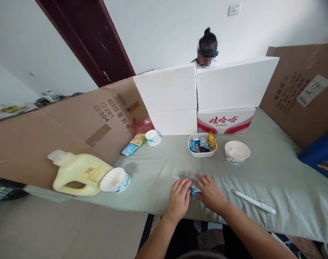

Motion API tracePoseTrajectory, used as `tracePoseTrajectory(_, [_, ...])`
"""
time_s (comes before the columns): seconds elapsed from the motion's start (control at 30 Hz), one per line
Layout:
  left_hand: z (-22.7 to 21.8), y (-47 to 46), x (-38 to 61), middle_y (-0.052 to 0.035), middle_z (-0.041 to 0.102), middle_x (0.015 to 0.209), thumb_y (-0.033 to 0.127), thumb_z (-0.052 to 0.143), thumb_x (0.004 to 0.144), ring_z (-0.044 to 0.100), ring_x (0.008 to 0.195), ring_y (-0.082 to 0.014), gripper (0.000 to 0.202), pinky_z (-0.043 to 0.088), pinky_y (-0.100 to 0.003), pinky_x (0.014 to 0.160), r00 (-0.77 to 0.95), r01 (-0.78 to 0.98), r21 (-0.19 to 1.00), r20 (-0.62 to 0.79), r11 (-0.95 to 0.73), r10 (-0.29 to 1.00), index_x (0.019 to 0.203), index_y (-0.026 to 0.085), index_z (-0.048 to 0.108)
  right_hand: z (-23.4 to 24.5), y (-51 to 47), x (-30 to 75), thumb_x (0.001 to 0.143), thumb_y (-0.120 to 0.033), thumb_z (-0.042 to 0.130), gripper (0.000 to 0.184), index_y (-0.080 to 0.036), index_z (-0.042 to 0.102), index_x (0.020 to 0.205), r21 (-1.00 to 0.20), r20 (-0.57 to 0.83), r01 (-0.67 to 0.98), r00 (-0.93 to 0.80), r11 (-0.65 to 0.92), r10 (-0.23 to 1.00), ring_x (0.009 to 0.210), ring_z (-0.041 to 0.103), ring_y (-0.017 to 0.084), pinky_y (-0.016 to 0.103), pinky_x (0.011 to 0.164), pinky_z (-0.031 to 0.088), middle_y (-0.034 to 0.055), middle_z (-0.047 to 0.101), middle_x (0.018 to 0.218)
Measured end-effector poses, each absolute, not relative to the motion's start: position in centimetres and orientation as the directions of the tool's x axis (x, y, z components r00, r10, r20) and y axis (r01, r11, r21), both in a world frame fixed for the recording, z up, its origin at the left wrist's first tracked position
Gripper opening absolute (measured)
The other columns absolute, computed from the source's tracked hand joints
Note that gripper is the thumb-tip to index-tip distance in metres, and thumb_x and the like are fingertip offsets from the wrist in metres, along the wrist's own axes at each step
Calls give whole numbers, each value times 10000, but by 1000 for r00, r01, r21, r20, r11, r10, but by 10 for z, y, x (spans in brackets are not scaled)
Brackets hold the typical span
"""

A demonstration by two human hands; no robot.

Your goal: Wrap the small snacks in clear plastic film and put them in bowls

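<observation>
Both my hands rest on the grey-green cloth point(274, 180) near its front edge, side by side. Between them lies a small blue snack packet point(194, 189), mostly hidden. My left hand point(179, 199) lies palm down with its fingers bent over the packet's left end. My right hand point(210, 192) covers the right end, fingers curled onto it. Behind them stands a white bowl point(191, 149) filled with several wrapped snacks, and an empty white bowl point(237, 151) is to its right.
A white pen-like tool point(253, 202) lies right of my right hand. A yellow jug point(79, 173) lies on its side at left beside a tipped paper cup point(115, 180). Another cup point(153, 137), snack packets point(134, 144), white boxes point(207, 93) and cardboard walls point(58, 129) ring the area. A person point(207, 48) sits behind the boxes.
</observation>
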State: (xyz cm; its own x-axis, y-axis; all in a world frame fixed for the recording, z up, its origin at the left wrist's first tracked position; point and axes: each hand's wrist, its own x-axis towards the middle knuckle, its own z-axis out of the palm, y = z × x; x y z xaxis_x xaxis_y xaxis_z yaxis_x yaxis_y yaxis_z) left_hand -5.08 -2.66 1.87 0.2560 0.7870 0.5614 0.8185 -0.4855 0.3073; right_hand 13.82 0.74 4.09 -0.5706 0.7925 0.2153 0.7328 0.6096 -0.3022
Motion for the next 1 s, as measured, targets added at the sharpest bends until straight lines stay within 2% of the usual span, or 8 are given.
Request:
tracePoseTrajectory(0.13, [7,-15,-46,-81,650,1012,159,487,917,589,945,-234,221,537,-404,822,259,844,327,446,-425,857,1080,185,633,39,6,161,847,-83,497,277,-235,667,1003,-289,164,691,-646,662,746,961,560,221,342,824,469,60,629,1045])
tracePoseTrajectory(0.23, [2,-15,-50,-61,647,903,137,495,911,583,878,-213,179,528,-369,784,245,828,341,494,-446,834,927,191,665,41,-6,196,851,-39,416,297,-205,659,892,-321,196,707,-601,630,774,878,564,200,316,770,467,59,618,905])
tracePoseTrajectory(0.37, [14,-26,-50,-58,674,945,124,517,899,584,984,-233,158,471,-408,872,208,826,295,632,-480,746,894,196,657,43,-24,239,876,-74,363,291,-198,626,865,-370,241,731,-520,573,820,844,573,196,330,756,480,65,607,872])
tracePoseTrajectory(0.5, [27,-42,-48,-48,692,1043,91,496,881,546,1156,-265,179,382,-469,985,305,803,220,646,-553,699,837,193,636,41,-33,265,792,-40,378,282,-214,600,810,-372,295,746,-470,552,832,899,594,203,353,788,499,60,625,936])
tracePoseTrajectory(0.63, [28,-60,-44,-37,702,1004,45,459,849,532,1207,-246,216,294,-503,1088,456,720,204,582,-664,673,828,187,621,53,-31,251,841,-68,380,292,-214,605,956,-383,419,724,-417,573,807,989,594,210,375,850,502,74,633,1013])
tracePoseTrajectory(0.73, [28,-68,-41,-33,694,866,54,455,834,592,1099,-230,206,331,-500,1082,535,651,210,554,-730,637,835,185,614,66,-29,220,896,-98,395,307,-206,567,1127,-386,446,657,-482,648,754,1106,556,217,391,926,478,89,624,1123])
tracePoseTrajectory(0.9, [30,-77,-41,-60,661,822,90,431,862,632,769,-193,210,547,-367,779,593,682,212,400,-700,699,899,175,619,55,-38,181,868,-75,451,298,-202,595,1096,-337,214,607,-695,720,686,902,618,199,332,782,504,56,662,991])
tracePoseTrajectory(1.0, [23,-79,-42,-80,678,932,66,396,866,655,796,-217,286,564,-345,704,540,767,180,336,-616,771,984,188,625,36,-49,177,849,-51,462,240,-209,623,931,-316,72,633,-727,707,683,787,617,177,280,675,481,24,648,885])
